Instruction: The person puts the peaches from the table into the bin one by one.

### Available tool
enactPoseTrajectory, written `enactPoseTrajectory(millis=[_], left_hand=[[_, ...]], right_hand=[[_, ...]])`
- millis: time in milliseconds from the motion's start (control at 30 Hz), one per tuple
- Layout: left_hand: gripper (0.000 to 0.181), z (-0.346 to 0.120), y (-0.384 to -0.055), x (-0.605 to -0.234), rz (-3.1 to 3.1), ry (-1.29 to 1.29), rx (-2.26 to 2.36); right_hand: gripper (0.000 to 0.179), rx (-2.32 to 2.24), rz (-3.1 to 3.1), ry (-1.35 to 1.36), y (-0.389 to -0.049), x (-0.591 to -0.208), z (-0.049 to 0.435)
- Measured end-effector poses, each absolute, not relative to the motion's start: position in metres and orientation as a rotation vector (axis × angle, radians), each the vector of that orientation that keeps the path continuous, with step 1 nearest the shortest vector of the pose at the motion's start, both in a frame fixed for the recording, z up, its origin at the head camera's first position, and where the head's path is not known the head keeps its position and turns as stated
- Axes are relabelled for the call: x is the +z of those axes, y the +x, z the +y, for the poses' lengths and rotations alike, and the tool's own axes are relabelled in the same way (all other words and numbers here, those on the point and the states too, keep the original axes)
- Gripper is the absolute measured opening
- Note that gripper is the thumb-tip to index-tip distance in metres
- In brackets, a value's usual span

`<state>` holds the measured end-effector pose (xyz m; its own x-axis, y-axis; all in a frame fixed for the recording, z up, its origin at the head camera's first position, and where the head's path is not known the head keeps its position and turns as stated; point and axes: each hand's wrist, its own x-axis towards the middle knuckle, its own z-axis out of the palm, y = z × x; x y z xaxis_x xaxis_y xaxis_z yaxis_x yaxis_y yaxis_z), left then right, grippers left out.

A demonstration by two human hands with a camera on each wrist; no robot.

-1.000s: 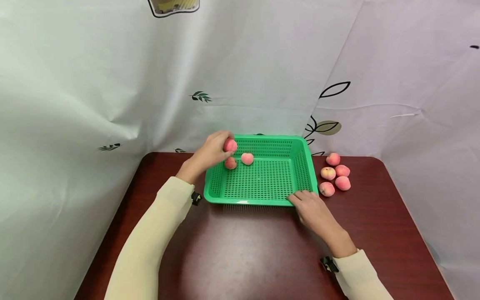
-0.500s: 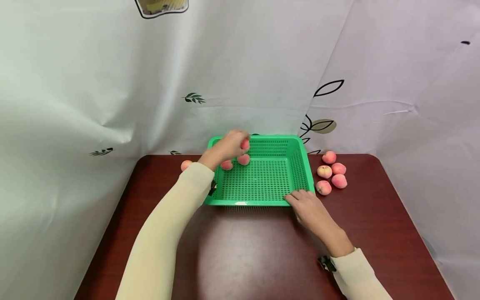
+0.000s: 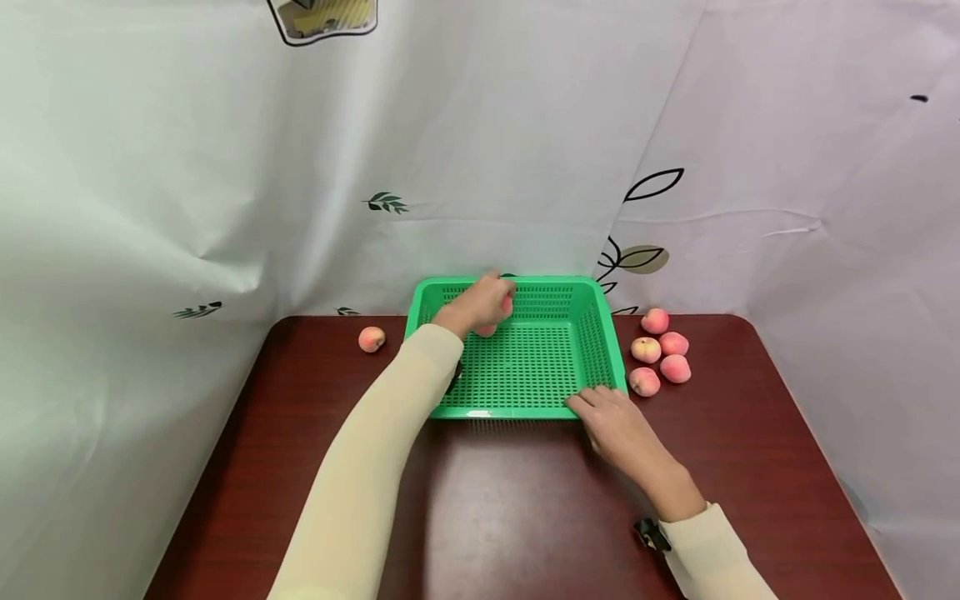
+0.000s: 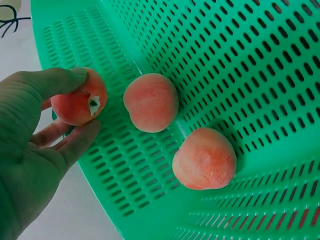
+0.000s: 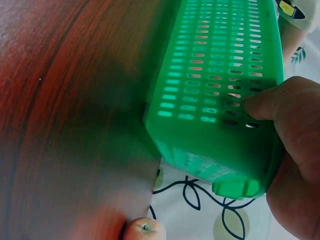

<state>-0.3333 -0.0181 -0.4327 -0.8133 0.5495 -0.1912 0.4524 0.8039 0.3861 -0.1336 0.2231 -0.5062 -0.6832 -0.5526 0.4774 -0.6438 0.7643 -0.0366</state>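
A peach (image 4: 75,109) is pinched in the left hand (image 3: 482,302) by the far wall of a green perforated basket (image 3: 517,413), near two loose peaches (image 4: 151,102). The right hand (image 3: 617,427) grips the basket's near-right corner. Five peaches (image 3: 646,349) sit on the table (image 3: 757,467) beyond.

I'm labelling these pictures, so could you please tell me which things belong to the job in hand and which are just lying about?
In the job:
held peach, pinched by the left hand
green perforated basket, gripped by the right hand
two peaches inside it

Apparently lying about, though perhaps for later:
lone peach, left of the basket
five loose peaches, right of it
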Motion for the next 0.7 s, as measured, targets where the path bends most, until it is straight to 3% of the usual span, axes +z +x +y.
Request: enactPoseTrajectory(millis=[300,700], left_hand=[[0.013,-0.004,-0.334,-0.446,2.692,0.889,0.373],[0.013,0.008,-0.333,-0.453,2.692,0.922,0.197]], right_hand=[[0.027,0.281,-2.527,0.906,-0.133,-0.504,0.224],[0.027,0.285,-2.519,0.905,-0.134,-0.506,0.223]])
